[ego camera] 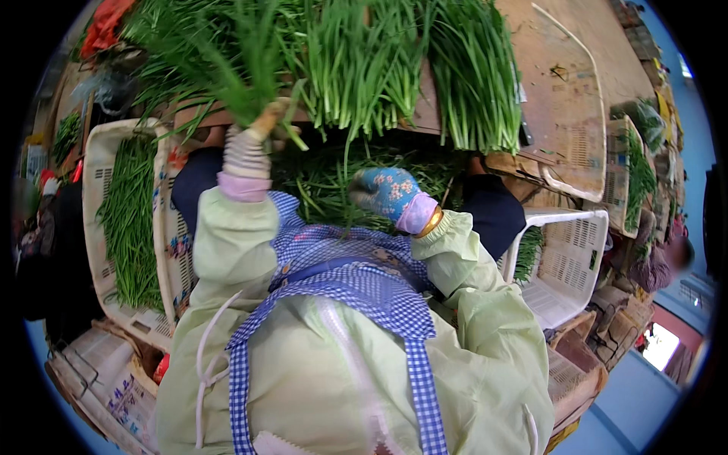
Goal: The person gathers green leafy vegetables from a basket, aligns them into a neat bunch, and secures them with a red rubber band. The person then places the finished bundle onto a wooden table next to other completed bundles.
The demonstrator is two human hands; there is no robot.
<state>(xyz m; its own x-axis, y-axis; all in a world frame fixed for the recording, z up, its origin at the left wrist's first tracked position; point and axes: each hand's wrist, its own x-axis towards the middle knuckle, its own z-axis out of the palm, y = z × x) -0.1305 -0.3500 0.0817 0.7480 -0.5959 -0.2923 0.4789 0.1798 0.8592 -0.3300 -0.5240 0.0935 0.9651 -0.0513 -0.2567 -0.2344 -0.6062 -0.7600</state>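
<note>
My left hand [264, 128], in a striped glove, grips a blurred bunch of long green leafy stalks, perhaps garlic chives [247, 85], over the near edge of the wooden table. My right hand [381, 190], in a blue flowered glove, is above my lap, near loose leaves [324, 187]; its fingers are blurred, and whether it holds anything is unclear. Beyond the hands, a pile of stalks [358, 74] lies on the table with pale ends towards me. Another bunch [475, 85] lies to its right, beside a knife with a black handle [525, 133].
A white plastic crate [94, 227] with green stalks stands at the left; another [597, 239] stands at the right with some stalks. A clear-walled plastic crate [594, 114] lies on the table's right side. A red plastic bag [108, 25] is at the upper left. People sit at both far sides.
</note>
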